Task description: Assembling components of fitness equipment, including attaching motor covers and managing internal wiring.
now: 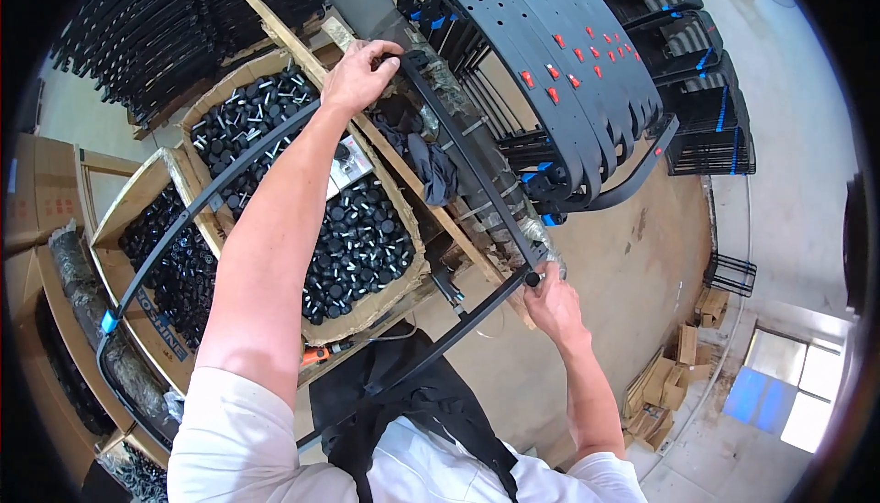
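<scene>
Over the cardboard boxes of black capped parts (357, 237): one black metal frame (463, 159), held level. Left hand (357, 77), fingers closed round its far corner. Right hand (553, 301), fingers pinching a small black cap (532, 278) at the near corner. Stacked frames (550, 63) crowd the right edge; bare concrete floor (642, 265) lies open beyond.

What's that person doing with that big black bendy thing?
A person is holding a black metal frame with both hands. The left hand grips its upper corner, and the right hand pinches a small black cap at the lower corner. Under the frame sit cardboard boxes full of the same black caps, and similar black frames are stacked behind.
</scene>
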`<state>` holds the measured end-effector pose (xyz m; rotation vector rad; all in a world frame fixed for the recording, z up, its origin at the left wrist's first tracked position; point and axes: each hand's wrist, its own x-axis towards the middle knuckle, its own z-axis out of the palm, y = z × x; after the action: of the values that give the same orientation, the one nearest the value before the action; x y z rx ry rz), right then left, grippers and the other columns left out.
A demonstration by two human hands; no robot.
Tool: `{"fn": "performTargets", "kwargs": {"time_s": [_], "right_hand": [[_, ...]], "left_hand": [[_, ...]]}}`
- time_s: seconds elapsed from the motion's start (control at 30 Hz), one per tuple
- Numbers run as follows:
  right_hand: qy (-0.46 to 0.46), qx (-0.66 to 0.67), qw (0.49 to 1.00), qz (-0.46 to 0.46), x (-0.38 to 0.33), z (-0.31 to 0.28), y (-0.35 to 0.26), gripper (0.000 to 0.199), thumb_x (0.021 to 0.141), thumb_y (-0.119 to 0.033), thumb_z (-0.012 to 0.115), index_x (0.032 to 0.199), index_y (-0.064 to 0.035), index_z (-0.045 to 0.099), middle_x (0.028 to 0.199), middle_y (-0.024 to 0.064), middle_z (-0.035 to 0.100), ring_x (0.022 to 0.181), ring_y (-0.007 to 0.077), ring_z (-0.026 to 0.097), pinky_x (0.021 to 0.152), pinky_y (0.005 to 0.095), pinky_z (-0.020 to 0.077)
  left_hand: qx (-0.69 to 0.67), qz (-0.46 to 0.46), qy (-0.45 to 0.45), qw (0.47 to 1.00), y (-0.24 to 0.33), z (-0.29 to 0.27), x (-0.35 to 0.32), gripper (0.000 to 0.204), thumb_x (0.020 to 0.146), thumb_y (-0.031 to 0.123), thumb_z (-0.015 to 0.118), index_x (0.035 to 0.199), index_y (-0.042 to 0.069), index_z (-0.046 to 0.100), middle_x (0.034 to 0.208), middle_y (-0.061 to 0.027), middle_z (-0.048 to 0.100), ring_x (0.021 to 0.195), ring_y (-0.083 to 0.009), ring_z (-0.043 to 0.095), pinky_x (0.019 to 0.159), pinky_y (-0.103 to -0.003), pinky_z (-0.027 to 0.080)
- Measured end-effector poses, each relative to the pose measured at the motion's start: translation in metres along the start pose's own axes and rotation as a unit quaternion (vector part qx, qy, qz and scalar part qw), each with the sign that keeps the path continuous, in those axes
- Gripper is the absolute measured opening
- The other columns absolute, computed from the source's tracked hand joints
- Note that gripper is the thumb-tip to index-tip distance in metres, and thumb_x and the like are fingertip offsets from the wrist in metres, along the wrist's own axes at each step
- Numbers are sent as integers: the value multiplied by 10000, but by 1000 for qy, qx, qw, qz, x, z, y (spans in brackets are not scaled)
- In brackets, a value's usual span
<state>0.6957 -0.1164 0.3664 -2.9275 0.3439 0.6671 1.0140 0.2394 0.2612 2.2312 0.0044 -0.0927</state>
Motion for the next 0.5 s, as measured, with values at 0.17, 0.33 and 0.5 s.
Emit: {"fn": "performTargets", "kwargs": {"time_s": [0.17, 0.33, 0.5], "right_hand": [[-11, -93, 996, -1, 12, -2, -9, 477, 973, -423, 642, 1199, -7, 583, 884, 264, 745, 860, 461, 733, 807, 540, 572], [39, -94, 995, 18, 1, -16, -22, 569, 962, -542, 639, 1102, 9, 658, 861, 273, 737, 828, 449, 738, 787, 534, 580], [-153, -258, 953, -35, 2, -23, -16, 528, 919, -505, 682, 1131, -23, 650, 895, 247, 749, 885, 425, 742, 754, 507, 590]], "left_hand": [[-23, 59, 20, 998, -26, -10, 4, 326, 1026, 431, 571, 1324, 356, 679, 1446, -10, 588, 1293, -243, 617, 1108, -420, 468], [-58, 3, -5, 998, -12, -9, -1, 330, 1033, 412, 561, 1336, 348, 674, 1446, -20, 591, 1280, -260, 627, 1114, -417, 465], [-15, 68, 28, 997, -20, -17, -3, 329, 1056, 359, 558, 1356, 282, 670, 1385, -87, 632, 1241, -320, 635, 1103, -414, 471]]}}
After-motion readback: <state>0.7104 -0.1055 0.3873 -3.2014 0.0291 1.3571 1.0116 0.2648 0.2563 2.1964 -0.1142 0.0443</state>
